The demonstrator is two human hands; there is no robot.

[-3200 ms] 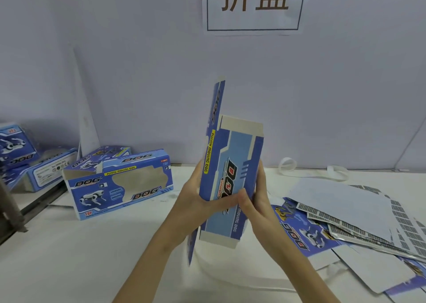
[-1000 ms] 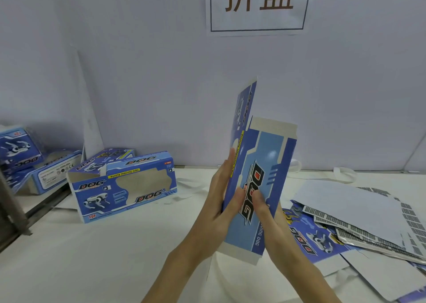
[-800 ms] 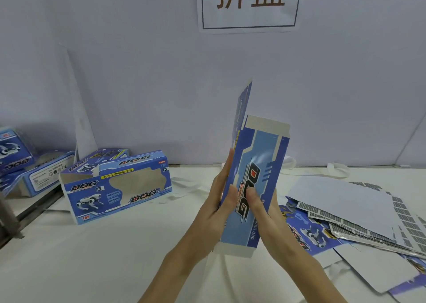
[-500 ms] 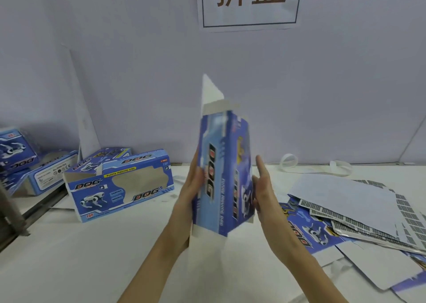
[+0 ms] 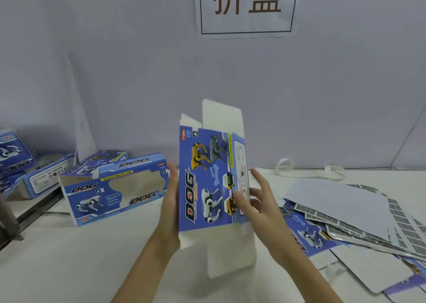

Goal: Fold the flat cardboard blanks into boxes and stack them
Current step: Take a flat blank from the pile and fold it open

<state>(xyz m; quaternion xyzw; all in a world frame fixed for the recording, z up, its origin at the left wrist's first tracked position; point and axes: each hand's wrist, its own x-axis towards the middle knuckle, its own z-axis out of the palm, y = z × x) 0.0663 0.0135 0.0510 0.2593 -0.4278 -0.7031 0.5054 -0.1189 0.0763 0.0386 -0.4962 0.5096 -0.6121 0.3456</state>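
Note:
I hold a blue "DOG" box [image 5: 207, 182] upright over the white table [image 5: 80, 256], opened into a tube with its printed dog face toward me. White flaps stand open at its top and bottom. My left hand [image 5: 169, 201] lies flat with straight fingers against the box's left side. My right hand [image 5: 258, 199] is at the right edge, its thumb on the front face and its fingers spread behind the side panel. A folded box [image 5: 115, 187] lies on the table to the left. Flat blanks [image 5: 341, 212] are piled on the right.
More folded blue boxes [image 5: 27, 173] lie at the far left beside a metal bar [image 5: 10, 224]. A white card sheet [image 5: 80, 127] leans on the wall. White strap loops [image 5: 285, 166] lie by the wall, and a paper sign [image 5: 246, 5] hangs above.
The flat blank has been opened into a tube and turned so that its dog-picture face looks at me. My hands moved from its front to its two sides.

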